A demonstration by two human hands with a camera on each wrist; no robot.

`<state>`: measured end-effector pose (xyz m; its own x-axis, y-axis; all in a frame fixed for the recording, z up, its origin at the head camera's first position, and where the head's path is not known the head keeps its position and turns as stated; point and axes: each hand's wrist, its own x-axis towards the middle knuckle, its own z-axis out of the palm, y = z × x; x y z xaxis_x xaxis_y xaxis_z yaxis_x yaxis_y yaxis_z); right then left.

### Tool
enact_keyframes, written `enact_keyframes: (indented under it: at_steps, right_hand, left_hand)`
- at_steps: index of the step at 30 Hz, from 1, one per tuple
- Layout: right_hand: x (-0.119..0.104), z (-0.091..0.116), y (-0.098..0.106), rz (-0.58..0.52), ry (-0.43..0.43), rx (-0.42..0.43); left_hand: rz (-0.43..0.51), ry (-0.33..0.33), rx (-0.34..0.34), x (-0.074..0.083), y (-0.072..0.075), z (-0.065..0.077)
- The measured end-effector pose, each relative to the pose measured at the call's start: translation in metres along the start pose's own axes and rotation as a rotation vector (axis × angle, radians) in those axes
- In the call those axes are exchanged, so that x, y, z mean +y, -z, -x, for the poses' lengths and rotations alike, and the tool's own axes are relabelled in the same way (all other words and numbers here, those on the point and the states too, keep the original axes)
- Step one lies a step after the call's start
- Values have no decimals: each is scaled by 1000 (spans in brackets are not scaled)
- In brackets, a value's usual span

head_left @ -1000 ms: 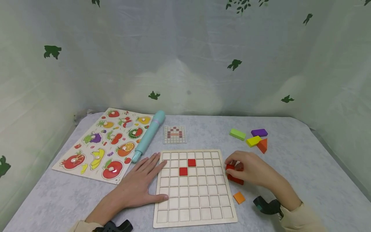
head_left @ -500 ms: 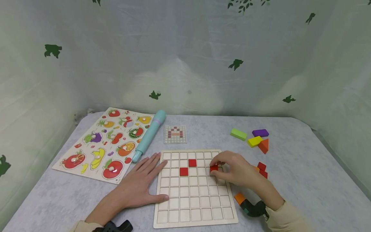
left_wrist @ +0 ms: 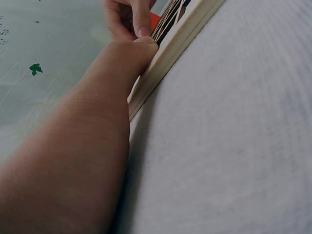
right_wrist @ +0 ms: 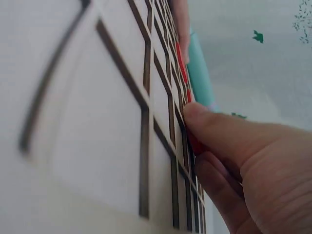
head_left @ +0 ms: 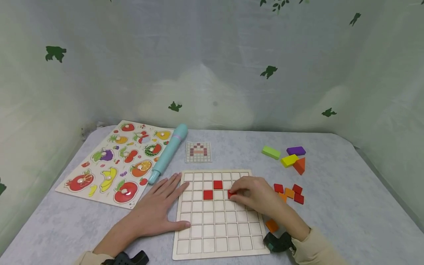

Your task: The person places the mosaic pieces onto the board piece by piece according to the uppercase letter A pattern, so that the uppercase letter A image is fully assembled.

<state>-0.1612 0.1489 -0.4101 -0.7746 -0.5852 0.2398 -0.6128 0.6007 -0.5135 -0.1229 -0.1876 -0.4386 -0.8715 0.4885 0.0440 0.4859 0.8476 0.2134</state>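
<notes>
A wooden grid board (head_left: 222, 254) lies on the table, with two red square tiles, one in an upper cell (head_left: 217, 184) and another a row lower to its left (head_left: 208, 195). My left hand (head_left: 159, 210) lies spread with straight fingers along the board's left edge, thumb and fingertips over the rim. Between thumb and fingers my right hand (head_left: 257, 193) pinches a third red tile (right_wrist: 193, 141), close over a cell to the right of the two set tiles. My fingers partly hide this tile in the head view.
Red and orange tiles (head_left: 289, 193) lie loose right of the board; an orange one (head_left: 272, 225) sits nearer me. Colored blocks (head_left: 289, 161) are farther back. Beyond the board is a small pattern card (head_left: 198, 152). A fruit puzzle (head_left: 107, 165) and teal stick (head_left: 168, 152) lie left.
My right hand has moved left from the tiles beside the board to over the grid, carrying a red tile. Loose tiles it covered now show. The left hand stays in place.
</notes>
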Motion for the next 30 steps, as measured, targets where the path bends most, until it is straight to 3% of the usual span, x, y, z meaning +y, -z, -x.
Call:
enact_keyframes:
  at_steps: [11,17,30]
  right_hand:
    - [-11,1,-6,59,-11,22]
    - [-8,2,-4,8,-48,-18]
    - [17,20,33,-17,-56,-46]
  left_hand:
    - [-8,-1,-9,-1,5,-4]
    - [-13,13,-23,-2,4,-3]
    - [8,8,-20,0,2,-1]
